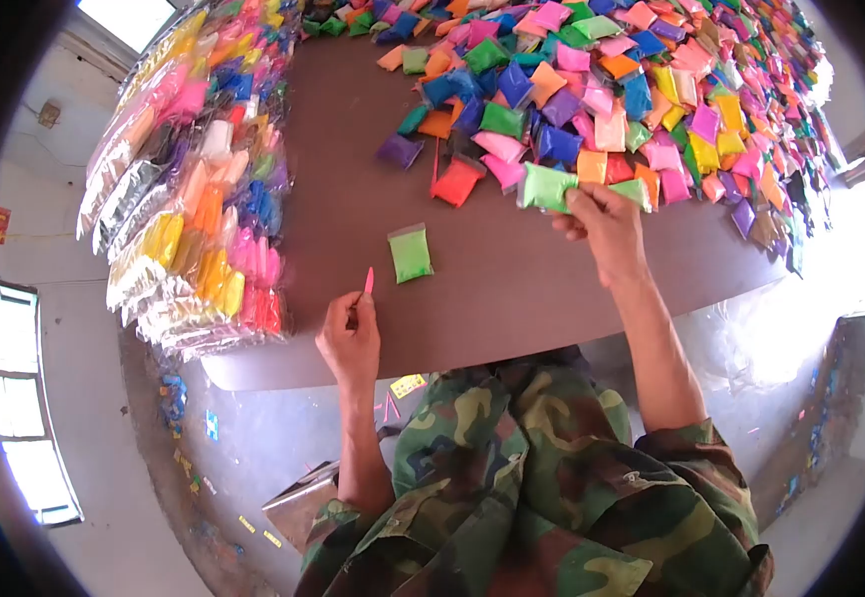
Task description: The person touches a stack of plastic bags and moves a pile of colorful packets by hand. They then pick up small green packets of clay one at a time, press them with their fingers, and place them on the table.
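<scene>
My left hand (pixel 350 336) is closed near the table's front edge, pinching a small pink stick (pixel 369 281) that points upward. Just beyond it a light green packet (pixel 411 254) in clear wrap lies flat on the brown table (pixel 343 159). Out to the right, my right hand (pixel 602 221) grips another light green packet (pixel 548 187) between thumb and fingers, close to the near side of the pile. A red packet (pixel 456 182) lies left of that hand.
A large heap of small coloured packets (pixel 562 109) covers the far and right parts of the table. Stacked clear bags of coloured pieces (pixel 204 219) line the left side. A metal-looking stool (pixel 303 502) stands below, and scraps litter the floor.
</scene>
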The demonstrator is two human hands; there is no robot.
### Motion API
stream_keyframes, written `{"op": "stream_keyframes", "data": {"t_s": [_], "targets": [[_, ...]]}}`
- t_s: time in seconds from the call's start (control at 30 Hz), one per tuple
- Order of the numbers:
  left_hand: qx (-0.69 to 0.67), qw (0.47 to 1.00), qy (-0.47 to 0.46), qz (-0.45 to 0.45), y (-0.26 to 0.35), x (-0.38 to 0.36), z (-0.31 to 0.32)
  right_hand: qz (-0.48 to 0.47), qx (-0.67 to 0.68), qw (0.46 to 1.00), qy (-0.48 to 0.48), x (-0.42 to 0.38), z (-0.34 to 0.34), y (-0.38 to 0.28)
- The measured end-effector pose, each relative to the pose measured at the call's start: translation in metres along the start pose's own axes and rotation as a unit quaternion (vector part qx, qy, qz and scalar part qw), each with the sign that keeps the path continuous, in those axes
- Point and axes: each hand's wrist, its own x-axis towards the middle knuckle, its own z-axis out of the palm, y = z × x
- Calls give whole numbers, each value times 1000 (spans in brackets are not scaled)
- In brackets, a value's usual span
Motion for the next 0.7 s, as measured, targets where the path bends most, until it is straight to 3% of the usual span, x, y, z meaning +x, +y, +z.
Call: {"op": "stream_keyframes", "data": {"t_s": [0.1,0.13,0.23,0.33,0.4,0.47,0.57,0.7], "targets": [[108,988,8,106,3,0,-1,33,59,998,-19,-34,17,18],[132,987,-11,89,8,-1,-4,45,82,995,-25,-44,22,23],[212,956,19,202,19,-1,-12,62,163,984,-38,-66,35,40],[180,952,27,245,47,-8,-12,73,180,978,-78,-83,46,41],[-46,993,-94,46,65,-32,-1,71,169,976,-115,-95,52,38],[-294,921,-195,-167,95,-45,14,64,136,978,-141,-104,58,37],[-352,885,-229,-199,86,-47,34,71,113,977,-167,-110,59,39],[-406,870,-183,-212,93,-47,42,39,12,980,-197,-104,44,37]]}}
